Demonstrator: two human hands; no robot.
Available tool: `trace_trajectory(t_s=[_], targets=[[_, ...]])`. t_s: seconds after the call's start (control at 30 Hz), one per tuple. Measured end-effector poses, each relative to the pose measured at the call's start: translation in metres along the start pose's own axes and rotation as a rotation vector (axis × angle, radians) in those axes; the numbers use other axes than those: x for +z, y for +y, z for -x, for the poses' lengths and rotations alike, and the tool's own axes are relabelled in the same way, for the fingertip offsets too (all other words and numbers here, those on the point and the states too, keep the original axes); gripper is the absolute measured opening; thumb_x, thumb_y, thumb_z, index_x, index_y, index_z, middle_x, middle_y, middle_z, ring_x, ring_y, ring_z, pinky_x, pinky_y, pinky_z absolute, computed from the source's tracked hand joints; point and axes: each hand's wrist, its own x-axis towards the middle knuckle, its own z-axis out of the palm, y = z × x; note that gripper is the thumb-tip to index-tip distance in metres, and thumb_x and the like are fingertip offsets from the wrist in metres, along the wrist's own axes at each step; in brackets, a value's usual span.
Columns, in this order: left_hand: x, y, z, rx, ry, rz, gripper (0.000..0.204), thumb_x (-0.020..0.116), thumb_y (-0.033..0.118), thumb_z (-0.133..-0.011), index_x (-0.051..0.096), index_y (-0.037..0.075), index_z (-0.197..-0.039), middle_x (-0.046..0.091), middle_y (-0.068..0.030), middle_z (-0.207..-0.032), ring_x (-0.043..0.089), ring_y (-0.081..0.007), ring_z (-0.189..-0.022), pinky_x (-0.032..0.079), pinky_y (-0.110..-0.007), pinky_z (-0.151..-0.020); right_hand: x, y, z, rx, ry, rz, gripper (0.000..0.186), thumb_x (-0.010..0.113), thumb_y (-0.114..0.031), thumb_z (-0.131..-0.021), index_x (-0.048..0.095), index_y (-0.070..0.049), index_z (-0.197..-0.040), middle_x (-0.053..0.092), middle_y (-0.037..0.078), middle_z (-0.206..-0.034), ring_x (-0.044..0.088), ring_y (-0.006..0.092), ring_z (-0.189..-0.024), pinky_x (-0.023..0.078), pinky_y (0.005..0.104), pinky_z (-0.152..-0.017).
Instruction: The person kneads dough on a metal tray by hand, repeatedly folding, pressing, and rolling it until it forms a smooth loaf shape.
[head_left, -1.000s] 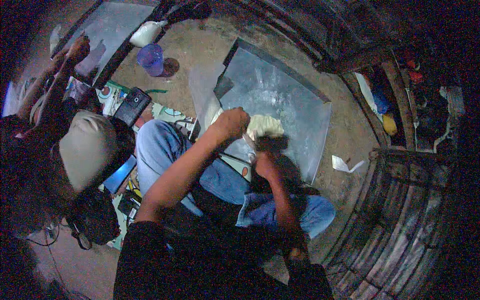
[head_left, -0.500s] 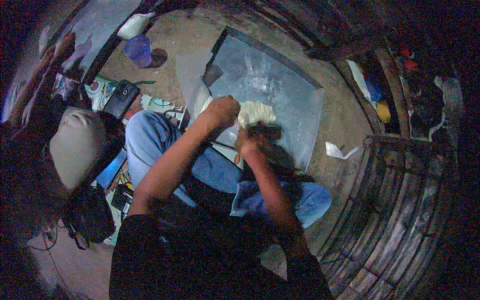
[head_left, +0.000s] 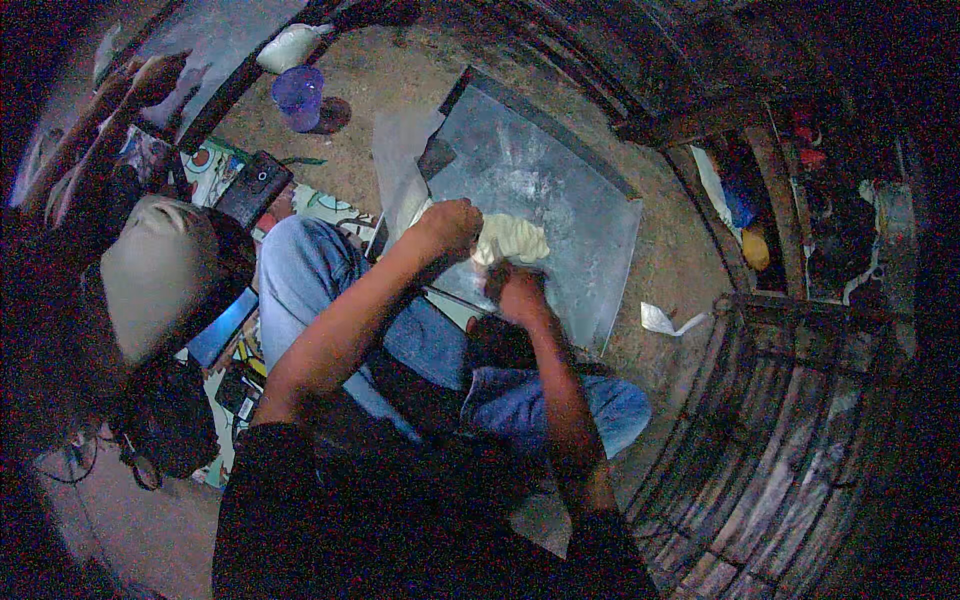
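Dough point(head_left: 515, 240) lies on the grey board point(head_left: 590, 235). Left hand point(head_left: 452, 226) and right hand point(head_left: 518, 293) are beside it, fingers curled; how tightly, or on what, cannot be told. Uneven pulling could tear it.

Someone in faded blue denim jeans point(head_left: 305, 285) sits here, curled left hand point(head_left: 450, 226) and blurred right hand point(head_left: 518, 293) close against a pale cream, soft-looking lump point(head_left: 515, 239) on a flat grey sheet point(head_left: 585, 220); far left, a translucent purple plastic cup point(head_left: 298, 98) stands near a bulging white bag point(head_left: 289, 48)
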Motion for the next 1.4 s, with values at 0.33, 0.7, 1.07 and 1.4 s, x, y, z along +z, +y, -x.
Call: trace_trajectory(t_s=[0.33,0.7,1.07,1.4], targets=[[-0.004,0.0,0.001,0.038,0.02,0.025,0.018,0.054,0.014,-0.084,0.065,0.0,-0.085,0.066,-0.021,-0.084,0.066,-0.0394,-0.081,0.055,-0.046,-0.07,0.05,0.018,-0.018,-0.14,0.434,0.226,0.049,0.048,-0.042,-0.094,0.057,-0.009,-0.129,0.062,0.022,-0.12,0.056,0.0434,-0.112,0.037,0.0561,-0.099],[0.008,-0.003,0.0,-0.015,0.002,0.085,0.017,0.059,0.013,-0.081,0.064,-0.001,-0.087,0.064,-0.0224,-0.09,0.064,-0.0397,-0.086,0.054,-0.046,-0.075,0.067,-0.011,-0.051,-0.162,0.446,0.146,0.026,0.056,-0.027,-0.082,0.07,-0.007,-0.075,0.068,0.018,-0.071,0.065,0.0428,-0.073,0.051,0.0487,-0.072],[0.041,-0.015,-0.021,0.129,0.038,-0.043,0.018,0.064,0.011,-0.071,0.062,0.001,-0.086,0.064,-0.0194,-0.085,0.062,-0.0389,-0.084,0.051,-0.047,-0.077,0.036,-0.008,0.022,-0.091,0.316,-0.103,0.043,0.048,-0.003,-0.086,0.049,0.005,-0.128,0.049,0.029,-0.132,0.05,0.0456,-0.117,0.038,0.0466,-0.104],[0.018,0.004,-0.024,0.05,0.0,-0.026,0.012,0.06,0.016,-0.079,0.067,0.006,-0.079,0.065,-0.0177,-0.086,0.063,-0.0372,-0.084,0.053,-0.045,-0.076,0.028,-0.018,0.011,-0.081,0.219,0.23,0.03,0.053,-0.007,-0.082,0.058,0.005,-0.109,0.06,0.03,-0.111,0.057,0.0451,-0.109,0.047,0.0524,-0.088]])
